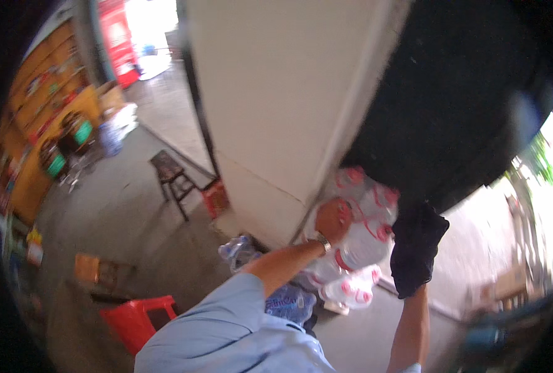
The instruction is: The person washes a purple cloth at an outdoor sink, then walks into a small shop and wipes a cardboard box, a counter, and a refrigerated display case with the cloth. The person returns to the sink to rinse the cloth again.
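My left hand, with a metal watch at its wrist, rests among large clear plastic bottles with red caps and red handles. Blur hides whether its fingers are closed around a handle or only touch a bottle. Black cloth covers my right hand, which is bunched in it at the end of my raised forearm. Above, a broad black sheet, apparently the same cloth, fills the upper right and overlaps the rear bottles. Beside the bottles rises a pale wall end.
Blue-tinted wrapped bottles and more clear bottles stand low by the wall. Leftward are a red plastic chair, a dark wooden stool, a red crate and stocked shelves. Cardboard boxes sit at right.
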Action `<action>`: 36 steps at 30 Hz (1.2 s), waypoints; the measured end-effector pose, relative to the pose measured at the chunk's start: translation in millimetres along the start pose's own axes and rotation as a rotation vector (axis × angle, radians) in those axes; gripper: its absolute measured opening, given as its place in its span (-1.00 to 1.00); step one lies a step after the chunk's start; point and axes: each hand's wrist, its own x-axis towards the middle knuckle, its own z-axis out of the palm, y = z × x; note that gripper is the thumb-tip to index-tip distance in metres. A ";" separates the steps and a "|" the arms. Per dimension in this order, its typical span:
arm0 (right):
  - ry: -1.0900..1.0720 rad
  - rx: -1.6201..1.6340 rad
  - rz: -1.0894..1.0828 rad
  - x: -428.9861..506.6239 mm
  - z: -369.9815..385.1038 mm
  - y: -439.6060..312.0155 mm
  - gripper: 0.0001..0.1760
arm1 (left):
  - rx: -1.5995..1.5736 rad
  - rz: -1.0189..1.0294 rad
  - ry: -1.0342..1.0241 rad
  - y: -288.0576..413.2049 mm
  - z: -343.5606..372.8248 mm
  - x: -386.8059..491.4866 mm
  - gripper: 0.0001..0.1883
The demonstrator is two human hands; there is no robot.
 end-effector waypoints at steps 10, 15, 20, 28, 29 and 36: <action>-0.336 -0.584 -0.673 83.9 160.5 29.4 -0.24 | 0.360 -0.141 -0.005 3.9 -23.5 -23.9 -0.58; -0.419 -0.522 -0.675 70.6 120.6 42.3 -0.33 | 0.089 -0.115 -0.054 2.6 0.0 -3.5 -0.67; -0.406 -0.386 -0.430 78.0 102.4 39.7 -0.66 | -0.039 -0.116 0.007 4.8 0.4 -6.8 -0.66; -0.239 -0.269 -0.425 210.8 95.5 42.6 -0.34 | 0.133 -0.087 0.087 -0.7 4.8 -13.6 -0.43; -0.312 -0.299 -0.374 217.6 104.7 37.6 -0.28 | 0.129 -0.094 0.070 3.6 1.7 -7.6 -0.42; -0.843 -0.095 0.169 241.6 167.1 55.2 -0.01 | 0.218 -0.052 0.172 -6.3 8.4 -19.2 -0.40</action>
